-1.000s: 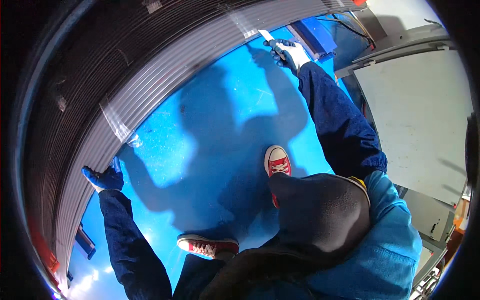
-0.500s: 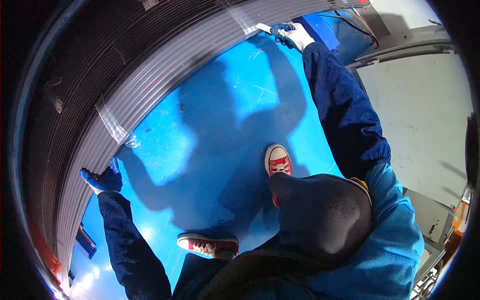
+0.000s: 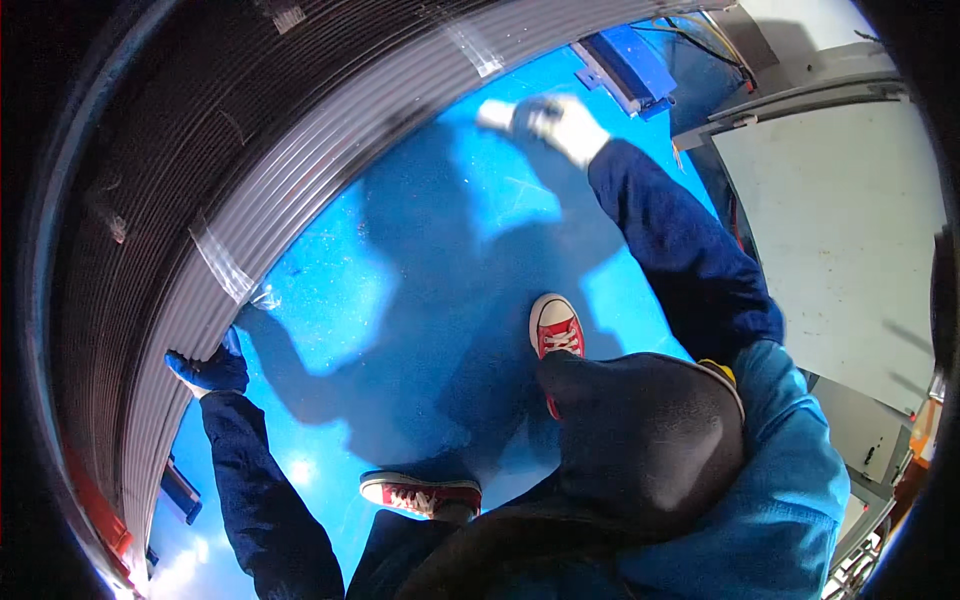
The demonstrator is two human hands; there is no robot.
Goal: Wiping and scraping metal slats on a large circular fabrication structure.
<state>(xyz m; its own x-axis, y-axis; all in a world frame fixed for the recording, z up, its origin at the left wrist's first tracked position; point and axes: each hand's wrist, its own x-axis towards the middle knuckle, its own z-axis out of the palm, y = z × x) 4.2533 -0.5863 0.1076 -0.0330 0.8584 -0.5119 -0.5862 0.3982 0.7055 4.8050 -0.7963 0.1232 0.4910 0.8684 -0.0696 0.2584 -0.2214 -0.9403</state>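
A large curved stack of thin grey layers (image 3: 330, 150) fills the upper left, with strips of clear tape across its edge, one on the left (image 3: 222, 262) and one farther right (image 3: 474, 48). My left hand (image 3: 212, 366), in a blue and white glove, is closed on the stack's near edge, below the left tape strip. My right hand (image 3: 556, 122), gloved the same way, is closed around a small white flat object (image 3: 496, 115) that sticks out to the left. Motion blurs it, and its kind does not show. It is apart from the stack, over the blue floor.
Under me is a blue floor (image 3: 330, 330) with my shadow on it. A blue metal block (image 3: 628, 70) stands beyond my right hand, with cables (image 3: 700, 45) behind. A pale grey cabinet panel (image 3: 830, 240) rises on the right. My red shoes (image 3: 557, 325) are near the middle.
My right hand has drawn back from the stack's edge at the right tape strip, toward me and slightly left, with the white object. My left hand stays almost in place.
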